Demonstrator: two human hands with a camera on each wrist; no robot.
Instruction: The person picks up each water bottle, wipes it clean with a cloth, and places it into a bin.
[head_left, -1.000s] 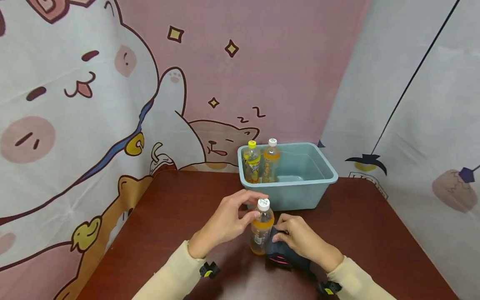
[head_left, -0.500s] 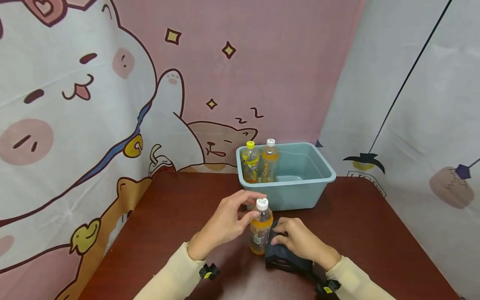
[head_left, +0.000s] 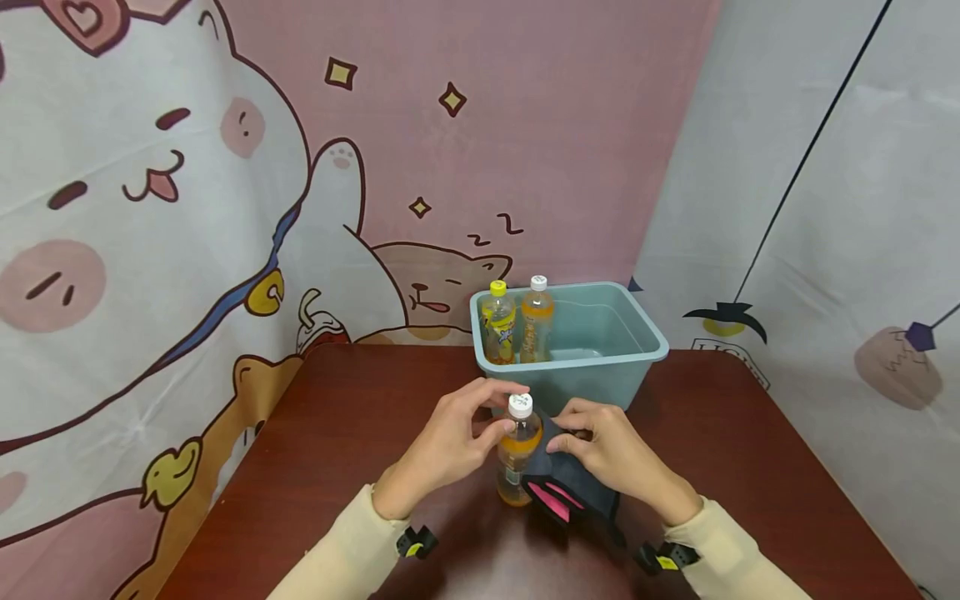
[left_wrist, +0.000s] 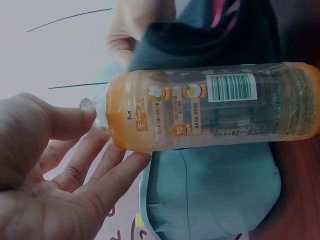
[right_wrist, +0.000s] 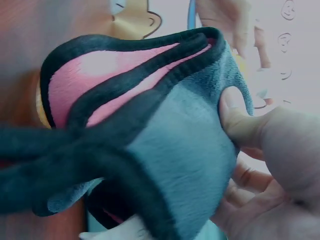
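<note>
A clear plastic bottle [head_left: 517,467] with a white cap and orange label band stands upright on the table. My left hand [head_left: 453,437] holds it around the neck, just below the cap; the left wrist view shows the thumb and fingers about the neck of the bottle [left_wrist: 200,107]. Against the bottle's right side, my right hand [head_left: 615,446] pinches a dark grey cloth [head_left: 573,479] with black trim and a pink lining. The right wrist view shows the thumb on the folded cloth [right_wrist: 187,145], its black-edged opening facing left and black straps trailing. The cloth's full shape is hidden in its folds.
A light blue plastic bin [head_left: 607,371] stands just behind my hands. Inside its left end are a yellow-capped bottle [head_left: 500,329] and a white-capped bottle [head_left: 536,325]. The dark red table [head_left: 360,400] meets a printed cartoon curtain [head_left: 585,125] at the back.
My right hand has risen a little and lifted the cloth, so its pink lining shows more. My left hand and the bottle have stayed nearly still.
</note>
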